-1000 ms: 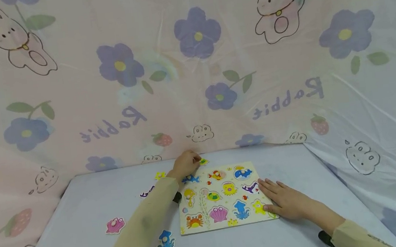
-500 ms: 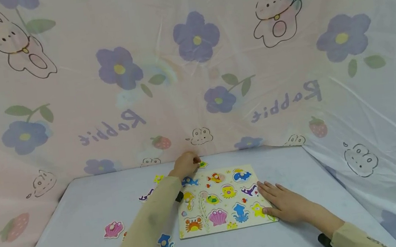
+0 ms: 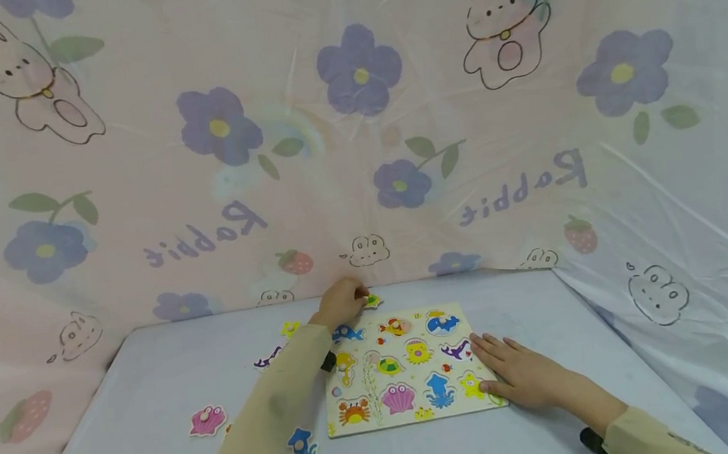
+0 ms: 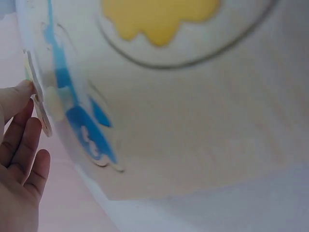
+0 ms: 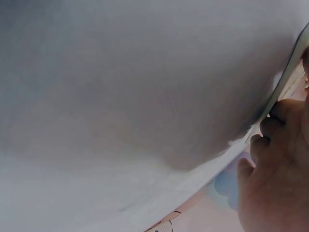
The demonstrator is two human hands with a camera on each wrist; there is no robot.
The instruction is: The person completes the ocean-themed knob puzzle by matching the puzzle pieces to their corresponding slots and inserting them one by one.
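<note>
My left hand (image 3: 342,301) reaches over the far left corner of a pale wooden puzzle board (image 3: 427,411) with sea-animal pictures. Its thumb and fingers pinch a small green and yellow turtle piece (image 3: 373,301) just beyond the board's far edge. In the left wrist view the piece (image 4: 43,116) shows edge-on at the fingertips. A blue fish (image 4: 87,128) on the board is close to that hand. My right hand (image 3: 525,370) rests with extended fingers on the board's right edge, its thumb by the yellow starfish (image 3: 471,386).
Left of the board lie a pink shell piece (image 3: 207,421), a blue squid piece (image 3: 301,450), a purple piece (image 3: 267,358) and a yellow piece (image 3: 291,329). The left sleeve (image 3: 257,414) crosses among them. A printed curtain (image 3: 305,189) hangs behind the white table (image 3: 521,450).
The head view has tilted slightly, and the left sleeve now covers a yellow-red piece seen earlier at the bottom. Both hands keep their places at the board.
</note>
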